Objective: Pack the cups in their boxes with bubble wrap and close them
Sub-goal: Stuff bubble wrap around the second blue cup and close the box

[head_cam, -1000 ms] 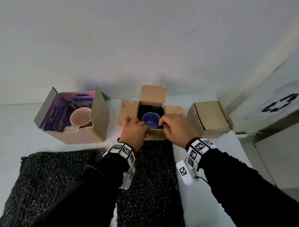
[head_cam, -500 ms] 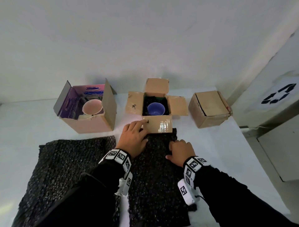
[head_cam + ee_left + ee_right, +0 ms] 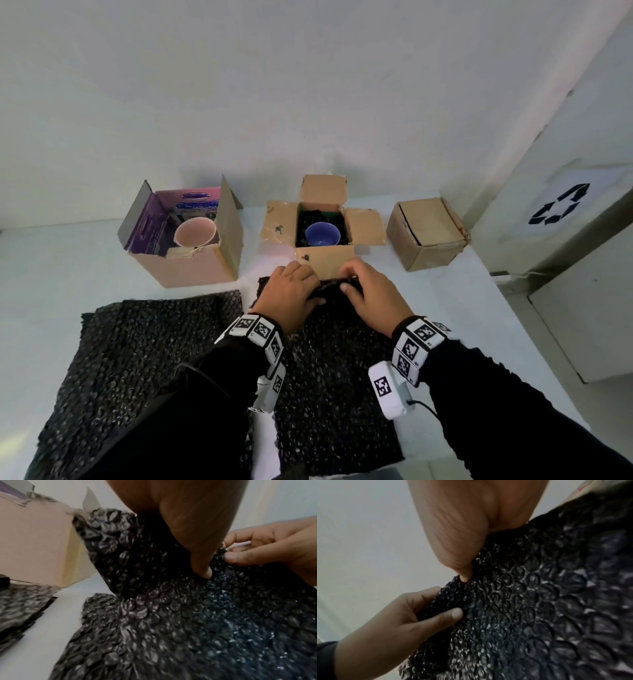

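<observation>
Black bubble wrap sheet [image 3: 337, 373] on the white table [image 3: 51, 274] was pinched at its far edge by the left hand [image 3: 291, 291] and right hand [image 3: 373, 298], just before the open brown box [image 3: 325, 257] where the blue cup [image 3: 322, 233] sat. Lifting should be done evenly, so nothing was knocked.

Open middle box [image 3: 324, 262] stands just beyond both hands, its four flaps splayed outward; top opening unobstructed from above. Bare table [image 3: 251, 270] gap between it and the purple-lined box [image 3: 191, 265]. Closed box [image 3: 428, 236] to the right, narrower gap. Wall close behind all three
</observation>
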`<action>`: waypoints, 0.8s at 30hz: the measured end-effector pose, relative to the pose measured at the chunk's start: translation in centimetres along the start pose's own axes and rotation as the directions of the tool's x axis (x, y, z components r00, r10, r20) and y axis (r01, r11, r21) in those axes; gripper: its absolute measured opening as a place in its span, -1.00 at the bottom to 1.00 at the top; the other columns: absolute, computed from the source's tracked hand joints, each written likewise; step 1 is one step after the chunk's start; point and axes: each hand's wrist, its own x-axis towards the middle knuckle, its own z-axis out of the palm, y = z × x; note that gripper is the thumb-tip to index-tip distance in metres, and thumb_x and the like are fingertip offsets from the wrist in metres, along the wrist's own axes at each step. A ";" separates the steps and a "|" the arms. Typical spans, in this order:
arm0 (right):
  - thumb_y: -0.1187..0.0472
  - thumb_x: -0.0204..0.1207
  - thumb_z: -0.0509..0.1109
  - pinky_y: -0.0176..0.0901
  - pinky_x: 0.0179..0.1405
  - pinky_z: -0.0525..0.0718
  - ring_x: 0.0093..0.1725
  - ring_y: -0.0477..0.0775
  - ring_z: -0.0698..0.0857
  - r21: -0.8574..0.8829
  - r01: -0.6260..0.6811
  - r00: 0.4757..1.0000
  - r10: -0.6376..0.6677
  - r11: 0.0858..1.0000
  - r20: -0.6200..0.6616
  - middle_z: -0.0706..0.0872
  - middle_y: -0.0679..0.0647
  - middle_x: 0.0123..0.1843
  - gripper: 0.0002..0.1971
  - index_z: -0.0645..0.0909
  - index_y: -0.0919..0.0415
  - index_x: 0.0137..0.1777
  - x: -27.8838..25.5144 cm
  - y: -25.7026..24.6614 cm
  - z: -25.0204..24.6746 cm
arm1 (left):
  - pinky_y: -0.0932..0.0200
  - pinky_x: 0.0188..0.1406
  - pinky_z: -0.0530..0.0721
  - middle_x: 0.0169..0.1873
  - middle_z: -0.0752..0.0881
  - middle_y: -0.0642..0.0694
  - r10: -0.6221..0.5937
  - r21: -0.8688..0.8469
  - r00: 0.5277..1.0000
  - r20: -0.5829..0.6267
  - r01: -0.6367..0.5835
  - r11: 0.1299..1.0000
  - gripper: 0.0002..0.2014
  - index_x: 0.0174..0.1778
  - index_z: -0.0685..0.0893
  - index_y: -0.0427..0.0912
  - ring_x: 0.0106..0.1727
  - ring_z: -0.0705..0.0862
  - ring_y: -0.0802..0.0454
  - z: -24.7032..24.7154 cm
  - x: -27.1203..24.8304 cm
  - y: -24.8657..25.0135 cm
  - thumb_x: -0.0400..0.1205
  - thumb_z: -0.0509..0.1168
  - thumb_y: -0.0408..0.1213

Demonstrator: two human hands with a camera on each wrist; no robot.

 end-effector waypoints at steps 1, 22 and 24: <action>-0.02 0.48 0.48 -0.08 0.04 0.60 0.08 -0.07 0.64 0.008 -0.057 0.998 0.056 0.998 0.030 0.64 -0.13 0.13 -0.56 0.46 0.00 0.30 0.0 -0.1 -0.4 | 0.00 -0.14 0.52 -0.13 0.66 -0.14 -0.026 -0.094 1.000 -0.009 0.025 0.995 -0.75 -0.09 0.63 -0.21 -0.08 0.62 -0.20 -0.3 0.2 0.1 0.51 0.45 -0.12; 0.20 0.45 0.54 -0.25 -0.11 0.51 0.04 0.00 0.63 -0.170 -0.046 0.837 0.131 0.984 0.532 0.66 -0.03 0.01 -0.74 0.58 0.10 0.08 5.0 -2.2 -5.9 | 0.05 -0.15 0.57 0.01 0.65 -0.01 -0.002 0.199 0.973 0.231 -0.046 0.979 -0.52 0.13 0.66 -0.06 -0.01 0.66 -0.06 -6.0 2.1 -0.9 0.68 0.04 0.22; 0.24 0.57 0.40 -0.22 -0.01 0.46 0.12 -0.02 0.57 -0.181 -0.036 0.829 0.131 0.983 0.544 0.59 -0.02 0.11 -0.71 0.49 0.12 0.26 5.6 -2.4 -6.4 | 0.02 -0.07 0.59 0.09 0.67 -0.05 -0.009 0.123 0.973 0.233 -0.020 0.992 -0.63 0.26 0.61 -0.07 0.06 0.67 -0.11 -6.0 2.7 -1.1 0.71 0.10 0.07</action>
